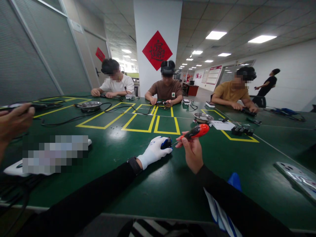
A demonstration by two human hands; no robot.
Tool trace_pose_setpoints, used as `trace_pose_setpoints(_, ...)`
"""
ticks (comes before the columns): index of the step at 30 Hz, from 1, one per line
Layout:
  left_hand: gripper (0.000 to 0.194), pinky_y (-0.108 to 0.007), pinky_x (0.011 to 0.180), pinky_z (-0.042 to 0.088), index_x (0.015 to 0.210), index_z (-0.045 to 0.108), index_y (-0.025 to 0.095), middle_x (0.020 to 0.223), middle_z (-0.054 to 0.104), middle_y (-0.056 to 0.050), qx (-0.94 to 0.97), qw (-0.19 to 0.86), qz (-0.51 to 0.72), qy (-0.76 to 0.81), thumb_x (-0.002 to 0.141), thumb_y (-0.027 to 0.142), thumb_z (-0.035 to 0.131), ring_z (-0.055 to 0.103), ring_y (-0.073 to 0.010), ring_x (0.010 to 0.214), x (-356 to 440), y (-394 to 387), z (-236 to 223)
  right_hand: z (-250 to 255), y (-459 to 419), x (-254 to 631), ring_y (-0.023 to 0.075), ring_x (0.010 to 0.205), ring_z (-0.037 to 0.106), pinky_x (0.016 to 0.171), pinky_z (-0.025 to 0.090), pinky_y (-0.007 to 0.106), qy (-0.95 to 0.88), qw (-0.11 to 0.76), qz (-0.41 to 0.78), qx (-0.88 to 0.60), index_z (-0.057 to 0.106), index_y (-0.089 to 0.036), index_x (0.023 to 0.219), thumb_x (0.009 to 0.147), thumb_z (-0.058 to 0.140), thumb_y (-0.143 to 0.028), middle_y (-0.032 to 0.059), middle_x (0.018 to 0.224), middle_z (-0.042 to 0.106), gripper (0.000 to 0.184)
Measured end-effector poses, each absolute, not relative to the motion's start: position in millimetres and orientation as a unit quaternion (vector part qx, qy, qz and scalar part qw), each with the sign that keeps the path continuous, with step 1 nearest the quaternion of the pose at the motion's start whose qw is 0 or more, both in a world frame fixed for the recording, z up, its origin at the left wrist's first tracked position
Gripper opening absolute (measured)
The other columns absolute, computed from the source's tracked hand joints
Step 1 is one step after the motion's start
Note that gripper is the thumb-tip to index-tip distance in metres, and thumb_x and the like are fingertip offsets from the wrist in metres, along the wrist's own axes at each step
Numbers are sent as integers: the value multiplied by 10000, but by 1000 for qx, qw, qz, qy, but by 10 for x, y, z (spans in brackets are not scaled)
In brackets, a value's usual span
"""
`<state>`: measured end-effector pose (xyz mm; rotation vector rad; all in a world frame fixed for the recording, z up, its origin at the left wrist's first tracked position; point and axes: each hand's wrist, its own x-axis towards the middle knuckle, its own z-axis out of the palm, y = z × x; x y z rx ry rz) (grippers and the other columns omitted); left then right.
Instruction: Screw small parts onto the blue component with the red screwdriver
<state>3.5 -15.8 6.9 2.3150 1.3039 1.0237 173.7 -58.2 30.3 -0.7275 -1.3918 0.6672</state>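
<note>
My left hand (153, 153), in a white glove with blue fingertips, is closed around a small black part (169, 143) just above the green table (118, 197). A dark round piece stands up from the top of that part. In my bare right hand (192, 153) is a screwdriver (198, 131) with a red and black handle. Its shaft points left, and the tip is at the black part; whether it sits in a screw I cannot tell. Under my right forearm lies a loose white and blue glove (217, 210).
Beyond my right hand are a metal bowl (203, 117), a paper sheet (222, 125) and several black blocks (242, 130). A phone (297, 177) lies at right, a blurred white object (13, 169) at left. Another person's hand (18, 120) reaches in; three people sit opposite.
</note>
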Motion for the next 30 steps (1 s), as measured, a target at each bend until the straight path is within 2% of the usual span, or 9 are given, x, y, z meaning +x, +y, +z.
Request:
trace_pose_setpoints(8, 300, -362, 838, 470, 950, 655, 181, 924, 652, -53, 797, 154, 352, 465, 749, 403, 642, 596, -229, 894, 51, -197, 111, 342, -605, 1740, 128, 643, 637, 688, 524, 315, -616, 653, 295, -327, 510, -200, 1074, 905, 514, -324, 7, 852, 653, 209)
trace_pose_setpoints(24, 272, -375, 914, 433, 939, 677, 196, 923, 676, -47, 806, 156, 332, 465, 774, 399, 601, 574, -248, 959, 44, -202, 141, 342, -606, 1737, 123, 638, 640, 673, 528, 302, -605, 664, 290, -329, 512, -197, 1064, 899, 521, -326, 10, 859, 666, 210)
trace_pose_setpoints(27, 254, -374, 919, 430, 920, 679, 197, 914, 678, -45, 807, 154, 332, 463, 767, 387, 606, 574, -246, 954, 45, -203, 145, 371, -617, 1734, 124, 591, 633, 610, 519, 285, -601, 663, 294, -335, 561, -177, 974, 875, 559, -334, 27, 855, 680, 186)
trace_pose_setpoints(30, 251, -376, 928, 427, 911, 683, 203, 902, 682, -36, 808, 153, 330, 463, 767, 393, 602, 571, -243, 950, 51, -204, 150, 398, -620, 1733, 118, 480, 585, 515, 483, 267, -609, 646, 316, -336, 592, -163, 797, 847, 598, -338, 6, 680, 655, 182)
